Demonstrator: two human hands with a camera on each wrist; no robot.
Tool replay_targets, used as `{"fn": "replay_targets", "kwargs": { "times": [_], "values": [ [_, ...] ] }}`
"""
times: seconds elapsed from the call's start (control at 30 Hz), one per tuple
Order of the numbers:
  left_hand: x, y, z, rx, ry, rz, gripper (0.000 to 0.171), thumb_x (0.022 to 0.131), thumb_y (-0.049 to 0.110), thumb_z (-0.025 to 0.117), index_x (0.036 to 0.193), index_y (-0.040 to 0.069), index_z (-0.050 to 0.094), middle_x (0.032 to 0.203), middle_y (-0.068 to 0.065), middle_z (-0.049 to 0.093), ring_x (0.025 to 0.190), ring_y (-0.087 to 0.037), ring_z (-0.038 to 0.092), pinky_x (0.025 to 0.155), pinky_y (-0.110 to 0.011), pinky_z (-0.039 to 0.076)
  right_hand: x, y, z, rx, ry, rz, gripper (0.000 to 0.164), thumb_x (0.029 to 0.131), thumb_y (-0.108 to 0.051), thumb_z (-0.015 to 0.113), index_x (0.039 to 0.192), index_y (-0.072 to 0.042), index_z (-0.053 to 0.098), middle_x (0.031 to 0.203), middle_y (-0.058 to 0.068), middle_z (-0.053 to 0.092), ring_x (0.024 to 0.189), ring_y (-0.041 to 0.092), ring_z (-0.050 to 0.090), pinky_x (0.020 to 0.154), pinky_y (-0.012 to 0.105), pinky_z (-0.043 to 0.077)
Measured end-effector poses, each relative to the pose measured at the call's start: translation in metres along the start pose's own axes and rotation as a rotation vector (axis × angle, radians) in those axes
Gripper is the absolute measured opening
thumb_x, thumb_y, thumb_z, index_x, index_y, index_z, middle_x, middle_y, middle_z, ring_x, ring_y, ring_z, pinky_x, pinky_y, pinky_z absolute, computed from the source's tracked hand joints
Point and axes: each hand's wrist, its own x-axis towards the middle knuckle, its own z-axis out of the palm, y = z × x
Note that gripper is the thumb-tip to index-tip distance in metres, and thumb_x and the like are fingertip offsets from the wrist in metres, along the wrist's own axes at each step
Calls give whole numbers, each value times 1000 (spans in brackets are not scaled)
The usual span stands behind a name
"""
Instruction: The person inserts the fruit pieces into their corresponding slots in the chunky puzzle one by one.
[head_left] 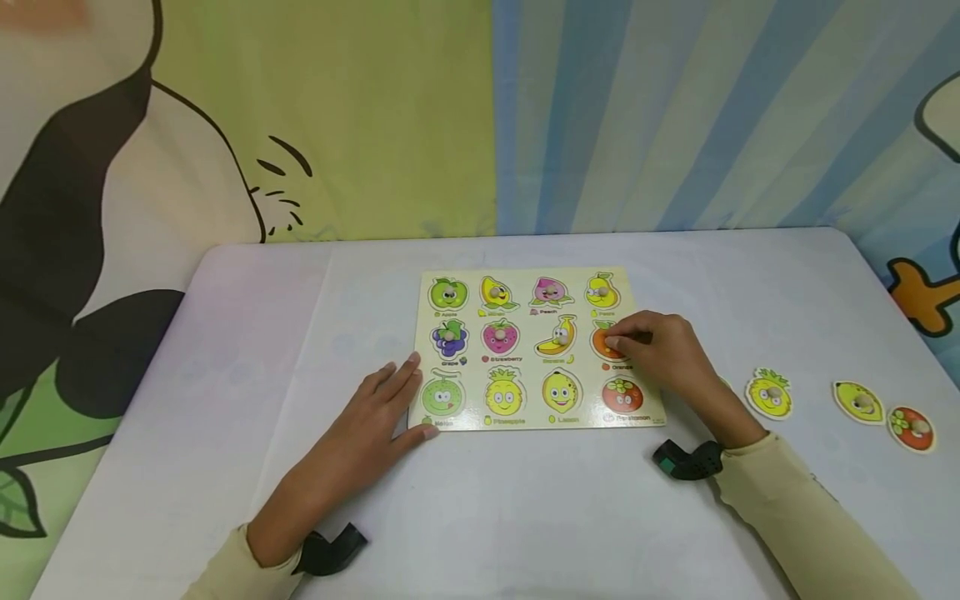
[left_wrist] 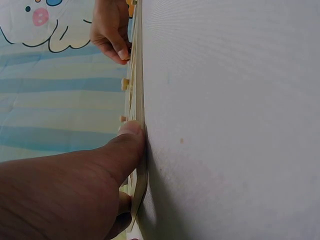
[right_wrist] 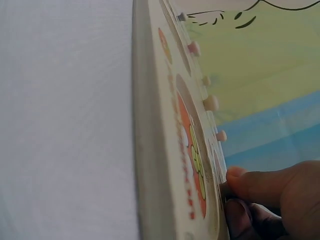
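thumb and fingertips of the right hand (head_left: 675,358) pinch the orange piece (head_left: 604,345) at the right end of the middle row of the puzzle board (head_left: 591,393), covering its knob and part of the fruit. the left hand (head_left: 367,429), fingers spread, rests against the board's left corner. the board is cream and glossy, its small labels partly blurred. on the white table (head_left: 540,517), one piece (head_left: 724,382) is mostly hidden behind the right wrist; beyond lie a pineapple piece (head_left: 769,394), a lemon piece (head_left: 859,402) and a red piece (head_left: 911,429).
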Motion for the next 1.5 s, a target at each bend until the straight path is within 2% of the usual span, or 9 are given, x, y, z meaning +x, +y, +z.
{"fn": "replay_targets", "kwargs": {
  "times": [0.3, 0.6, 0.93, 1.07, 1.17, 1.33, 1.5],
  "values": [
    [1, -1, 1, 2, -6, -5, 82, 86, 38, 75, 148, 1, 37, 159, -9, 24, 140, -39, 24, 107, -50, 34, 0, 2, 0, 3, -11, -16, 13, 90, -12, 71, 101, -5, 75, 99, 9, 68, 83, 22, 58, 68, 31, 47],
    [2, 0, 0, 5, -6, -8, 81, 86, 38, 75, 148, 1, 38, 159, -9, 24, 140, -39, 24, 107, -50, 34, -3, -1, -2, 39, 1, -11, 23, 90, -11, 72, 111, -3, 70, 96, 9, 63, 81, 23, 56, 67, 23, 47],
    [2, -2, 2, 3, -7, -5, 82, 86, 39, 74, 148, 2, 37, 159, -9, 24, 141, -39, 24, 107, -51, 34, -8, 2, -9, 112, 10, 24, 25, 90, -16, 72, 112, -5, 69, 106, 11, 68, 87, 22, 64, 66, 17, 51],
    [1, -2, 2, 3, -3, -7, 83, 85, 39, 75, 149, 2, 37, 159, -8, 24, 140, -39, 25, 107, -51, 34, -10, 2, -12, 126, 30, 14, 24, 90, -11, 71, 112, -2, 69, 106, 13, 68, 86, 22, 64, 67, 16, 51],
    [1, -2, 2, 4, -2, -14, 83, 85, 38, 76, 149, 3, 37, 159, -8, 24, 141, -39, 25, 107, -51, 34, -12, 2, -15, 133, 40, 4, 24, 90, -13, 71, 111, -1, 69, 104, 14, 68, 85, 23, 64, 66, 16, 50],
    [0, -2, 2, -17, -7, -10, 83, 86, 39, 74, 149, 1, 36, 159, -8, 23, 141, -39, 24, 108, -52, 33, -20, 3, -21, 101, 55, -6, 26, 92, -20, 71, 111, -2, 69, 105, 13, 68, 86, 23, 64, 67, 15, 49],
    [0, -3, 2, -19, -4, 1, 82, 86, 40, 73, 149, 1, 36, 159, -8, 23, 141, -39, 23, 108, -52, 33, -30, 10, -28, 52, 73, 13, 24, 93, -20, 69, 110, -4, 70, 105, 13, 68, 84, 16, 64, 67, 14, 48]
  ]
}}
